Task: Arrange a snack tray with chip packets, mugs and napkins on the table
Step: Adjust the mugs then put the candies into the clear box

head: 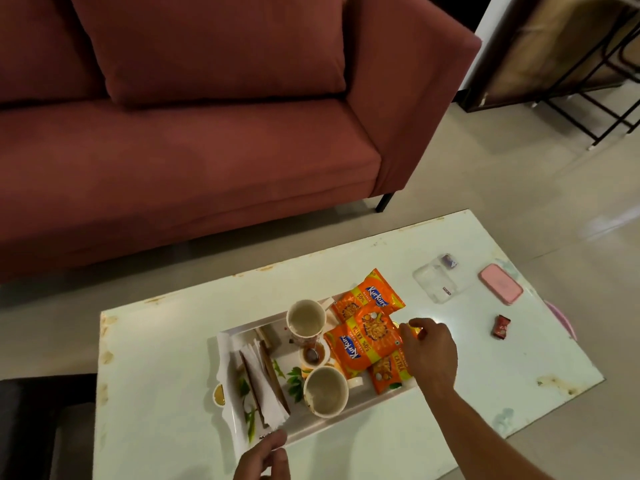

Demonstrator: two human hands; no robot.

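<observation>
Reaching over the near edge of the white table [156,341], the right hand [429,355] sits at the right end of the white tray [252,324]. Its fingers are curled down and pinch the edge of the chip packets [367,341], three orange bags overlapping along that end.

The left hand [263,459] is only partly in view at the bottom. Its fingers are loosely bent and hold nothing, with one fingertip at the tray's near rim beside the corner of the napkins [263,386]; I can't tell if it touches.

The napkins lie fanned along the tray's left end. Between them and the packets stand a far mug [306,320] and a near mug [325,391], both upright, with a small bowl [313,355] holding a spoon between them.

Well apart to the right on the tabletop lie a clear plastic case [436,282], a pink case [500,284] and a small red wrapper [500,326]. A dark red sofa [173,168] with a cushion [214,46] stands beyond the table, and black metal stool frames [595,98] stand far right.
</observation>
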